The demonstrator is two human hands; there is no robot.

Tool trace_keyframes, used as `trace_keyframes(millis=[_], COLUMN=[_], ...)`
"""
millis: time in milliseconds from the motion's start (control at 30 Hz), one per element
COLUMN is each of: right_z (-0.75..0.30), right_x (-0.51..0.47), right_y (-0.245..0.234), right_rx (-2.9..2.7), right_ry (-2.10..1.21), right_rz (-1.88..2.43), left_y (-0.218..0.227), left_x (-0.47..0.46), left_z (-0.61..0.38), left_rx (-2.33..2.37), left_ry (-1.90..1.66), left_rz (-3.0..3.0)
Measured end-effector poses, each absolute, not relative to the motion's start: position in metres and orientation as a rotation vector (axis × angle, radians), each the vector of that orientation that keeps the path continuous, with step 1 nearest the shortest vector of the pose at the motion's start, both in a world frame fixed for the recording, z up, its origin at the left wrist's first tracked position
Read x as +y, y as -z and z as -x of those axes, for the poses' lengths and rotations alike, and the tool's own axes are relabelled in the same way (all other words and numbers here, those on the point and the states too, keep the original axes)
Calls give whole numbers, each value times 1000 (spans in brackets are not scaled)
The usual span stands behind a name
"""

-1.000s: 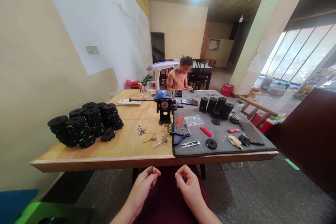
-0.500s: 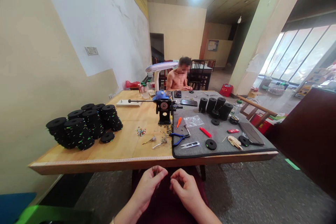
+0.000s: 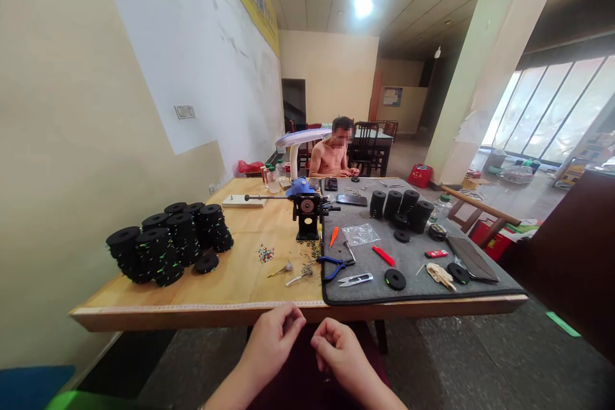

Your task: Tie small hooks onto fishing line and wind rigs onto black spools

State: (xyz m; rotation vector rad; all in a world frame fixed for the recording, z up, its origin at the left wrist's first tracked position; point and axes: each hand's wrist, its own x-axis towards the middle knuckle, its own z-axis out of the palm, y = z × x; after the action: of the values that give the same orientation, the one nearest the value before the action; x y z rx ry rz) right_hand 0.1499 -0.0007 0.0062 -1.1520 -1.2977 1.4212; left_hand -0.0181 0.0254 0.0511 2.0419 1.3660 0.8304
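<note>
My left hand (image 3: 278, 336) and my right hand (image 3: 339, 349) are held close together over my lap, just in front of the table edge. The thumb and fingers of each are pinched together; whatever lies between them is too fine to make out. Nearest on the table are two small tools with pale heads, one of them a white-handled tool (image 3: 298, 278), and a pair of silver thread snips (image 3: 356, 280). Behind the snips lie blue-handled pliers (image 3: 336, 266). A black foam spool (image 3: 394, 279) rests flat on the grey mat (image 3: 369, 293). Small coloured beads (image 3: 266, 253) form a pile on bare wood.
Stacks of black foam spools (image 3: 180, 237) stand at the left, with more spools (image 3: 394, 204) on the mat. A black hand-cranked device (image 3: 307, 214) stands mid-table by a lamp (image 3: 302, 138). Across the table sits another person (image 3: 331, 157), hands on the far edge.
The view has tilted up slightly, so the table sits lower and further right in the picture. My hands stay pinched and near each other; the right fingers have curled in a little more.
</note>
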Motion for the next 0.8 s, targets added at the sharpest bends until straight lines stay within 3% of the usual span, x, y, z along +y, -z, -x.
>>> trace_keyframes(millis=[200, 800], right_z=[-156, -159], right_x=[-6, -8], right_y=[-8, 9], right_rx=[-1047, -955], right_ry=[-1498, -1595], right_rz=[1163, 1123], left_y=[-52, -49], left_x=[93, 129], left_z=[80, 92], left_rx=[1961, 2189], left_ry=[-558, -177], left_rz=[-2228, -2288])
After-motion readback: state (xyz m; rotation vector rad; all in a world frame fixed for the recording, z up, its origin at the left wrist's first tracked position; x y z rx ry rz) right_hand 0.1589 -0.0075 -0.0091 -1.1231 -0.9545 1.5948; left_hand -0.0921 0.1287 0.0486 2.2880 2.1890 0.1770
